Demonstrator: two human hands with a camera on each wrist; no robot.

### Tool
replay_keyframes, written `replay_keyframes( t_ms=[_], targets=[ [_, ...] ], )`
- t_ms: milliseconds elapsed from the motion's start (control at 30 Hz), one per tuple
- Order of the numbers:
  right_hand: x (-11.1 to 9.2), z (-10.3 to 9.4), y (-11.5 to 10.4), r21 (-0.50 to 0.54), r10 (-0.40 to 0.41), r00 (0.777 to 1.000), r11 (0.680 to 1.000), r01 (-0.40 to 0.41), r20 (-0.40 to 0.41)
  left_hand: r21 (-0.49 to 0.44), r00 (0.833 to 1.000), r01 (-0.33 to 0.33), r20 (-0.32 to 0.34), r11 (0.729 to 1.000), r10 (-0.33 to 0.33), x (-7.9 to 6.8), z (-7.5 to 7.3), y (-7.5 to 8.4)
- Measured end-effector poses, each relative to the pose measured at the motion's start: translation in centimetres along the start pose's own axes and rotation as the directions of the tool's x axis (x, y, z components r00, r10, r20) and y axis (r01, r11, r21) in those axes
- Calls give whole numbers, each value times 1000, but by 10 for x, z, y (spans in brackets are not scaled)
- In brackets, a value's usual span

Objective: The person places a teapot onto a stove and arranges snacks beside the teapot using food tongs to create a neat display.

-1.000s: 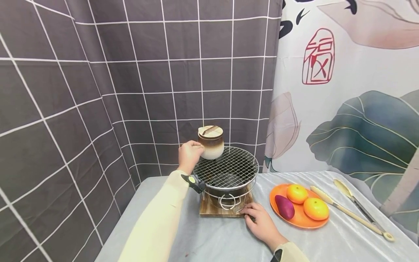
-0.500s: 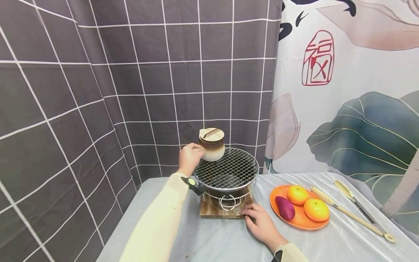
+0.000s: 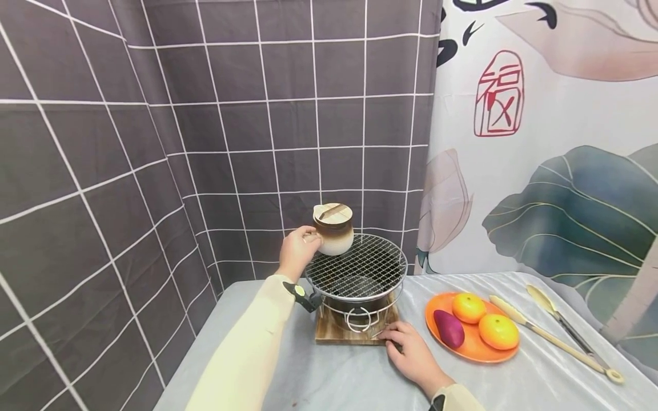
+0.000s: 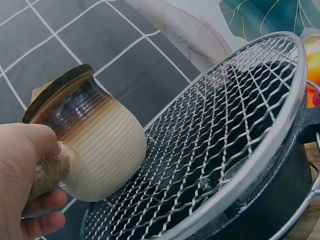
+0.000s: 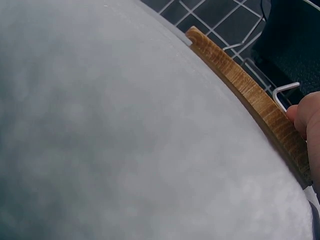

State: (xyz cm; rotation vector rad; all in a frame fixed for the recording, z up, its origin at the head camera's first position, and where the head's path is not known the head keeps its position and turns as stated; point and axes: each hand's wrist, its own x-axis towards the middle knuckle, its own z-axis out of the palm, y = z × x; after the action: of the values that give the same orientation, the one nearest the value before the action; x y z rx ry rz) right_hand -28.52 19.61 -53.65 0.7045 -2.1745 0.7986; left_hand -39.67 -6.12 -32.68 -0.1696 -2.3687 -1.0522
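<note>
My left hand [image 3: 300, 250] grips the cord-wrapped side handle of a small ceramic teapot [image 3: 337, 238], brown above and ribbed cream below, with a pale wooden lid. The teapot hangs close over the left part of a round wire grill rack [image 3: 370, 268], almost upright in the head view. Under the rack sits a black stove bowl [image 4: 280, 200] in a wire stand on a wooden board [image 3: 329, 334]. At the board's front right corner, my right hand [image 3: 411, 354] holds the edge with thumb and fingers, beside a wire foot [image 5: 285, 90] of the stand.
Right of the board lies an orange plate [image 3: 478, 355] with two orange citrus fruits [image 3: 498, 331] and a purple sweet potato [image 3: 449, 329]. Farther right are long tongs [image 3: 560, 345] with spread arms. A dark grid-patterned curtain [image 3: 241, 125] hangs behind the table.
The whole head view has shifted slightly downward in the frame. The teapot stays over the rack in my left hand, and my right hand stays at the board's corner.
</note>
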Motion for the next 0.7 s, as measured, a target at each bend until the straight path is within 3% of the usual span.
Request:
replay_keyframes(
  t_ms=[233,367,600,700],
  targets=[
    [0,1,1,-9,10,1000,1000,-10,4,9,1000,7,-8,1000,-7,0,0,-2],
    [0,1,1,-11,22,1000,1000,-22,7,20,1000,3,20,1000,-3,2,-4,-5],
    [1,2,2,-5,22,1000,1000,-22,5,-34,995,39,92,999,-35,1,-21,-8],
    [0,3,3,-3,12,1000,1000,-12,-7,-46,995,25,103,999,-20,0,-26,-12]
  ],
)
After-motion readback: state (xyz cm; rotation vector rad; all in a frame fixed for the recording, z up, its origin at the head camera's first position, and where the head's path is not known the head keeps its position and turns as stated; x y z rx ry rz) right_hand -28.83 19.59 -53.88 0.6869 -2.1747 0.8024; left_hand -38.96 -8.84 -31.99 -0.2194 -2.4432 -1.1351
